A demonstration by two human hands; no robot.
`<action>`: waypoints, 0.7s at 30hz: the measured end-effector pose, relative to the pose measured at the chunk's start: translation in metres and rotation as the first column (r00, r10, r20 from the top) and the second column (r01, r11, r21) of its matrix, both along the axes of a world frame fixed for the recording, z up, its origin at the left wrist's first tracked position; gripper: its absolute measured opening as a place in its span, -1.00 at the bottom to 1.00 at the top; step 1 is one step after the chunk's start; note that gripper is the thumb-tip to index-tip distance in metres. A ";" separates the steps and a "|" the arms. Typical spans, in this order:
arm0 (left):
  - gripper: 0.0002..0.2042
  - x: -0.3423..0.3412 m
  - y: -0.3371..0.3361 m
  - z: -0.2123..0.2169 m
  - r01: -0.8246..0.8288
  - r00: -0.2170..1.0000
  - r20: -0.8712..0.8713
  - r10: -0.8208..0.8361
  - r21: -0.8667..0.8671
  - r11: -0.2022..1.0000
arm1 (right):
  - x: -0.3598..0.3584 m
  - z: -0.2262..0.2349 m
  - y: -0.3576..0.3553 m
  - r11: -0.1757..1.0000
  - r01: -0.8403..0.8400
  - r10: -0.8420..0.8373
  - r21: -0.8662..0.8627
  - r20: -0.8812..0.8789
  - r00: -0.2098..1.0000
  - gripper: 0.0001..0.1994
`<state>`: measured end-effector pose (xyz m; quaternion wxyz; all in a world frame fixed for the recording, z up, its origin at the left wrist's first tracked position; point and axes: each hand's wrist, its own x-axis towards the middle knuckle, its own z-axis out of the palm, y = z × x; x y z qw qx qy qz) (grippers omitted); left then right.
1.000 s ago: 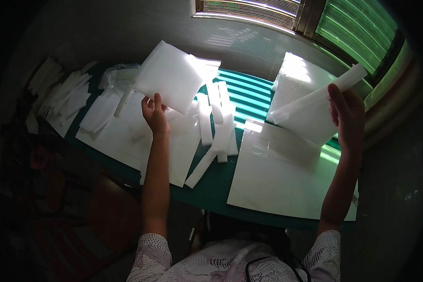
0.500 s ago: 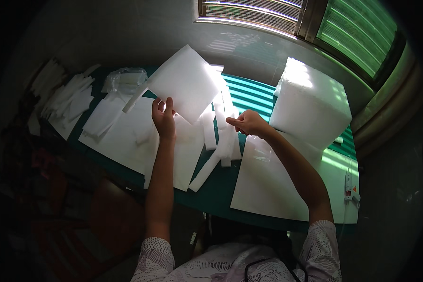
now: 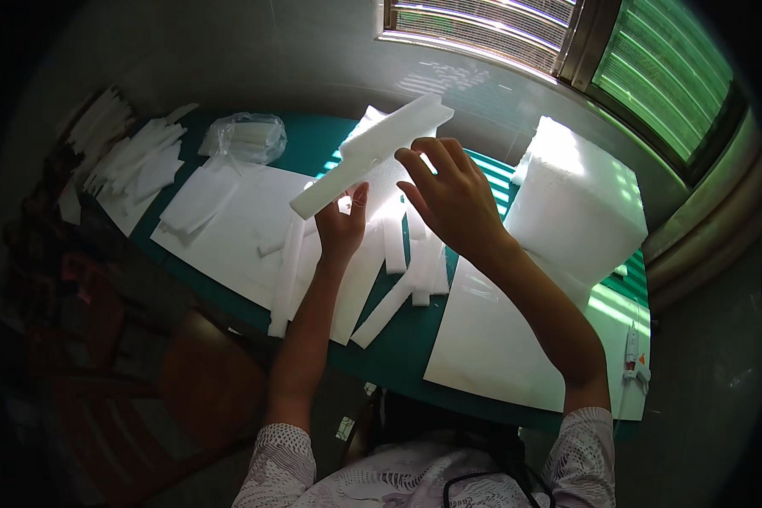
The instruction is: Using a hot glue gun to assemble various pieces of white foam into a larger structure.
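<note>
A white foam sheet (image 3: 398,127) is raised over the table and tilted, with a long strip-like edge facing me. My left hand (image 3: 341,227) is closed on its lower left part, the thumb up against the foam. At the right end of the sheet is my right hand (image 3: 453,199), its fingers bent and apart; whether a fingertip touches the foam I cannot tell. Under my hands several white foam strips (image 3: 385,306) lie crossed on the green table (image 3: 402,360). Another long strip (image 3: 286,279) lies beside my left forearm.
At the right stands a big white foam block (image 3: 576,207), with a white sheet (image 3: 491,343) before it. A white glue gun (image 3: 635,356) with an orange trigger lies at the right edge. Foam pieces (image 3: 140,165) and a clear plastic bag (image 3: 250,140) lie at the left.
The foam sheet has turned from showing its broad face to nearly edge-on and moved right. My right hand has risen toward it, its fingers spreading. A long strip now lies by my left forearm.
</note>
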<state>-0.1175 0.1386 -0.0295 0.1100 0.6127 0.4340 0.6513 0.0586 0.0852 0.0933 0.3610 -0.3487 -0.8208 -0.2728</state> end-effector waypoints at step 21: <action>-0.67 0.008 -0.014 0.008 0.223 0.972 -0.099 -0.213 0.102 0.969 | 0.023 -0.017 0.020 0.969 -0.081 0.075 0.233 0.036 0.997 -0.66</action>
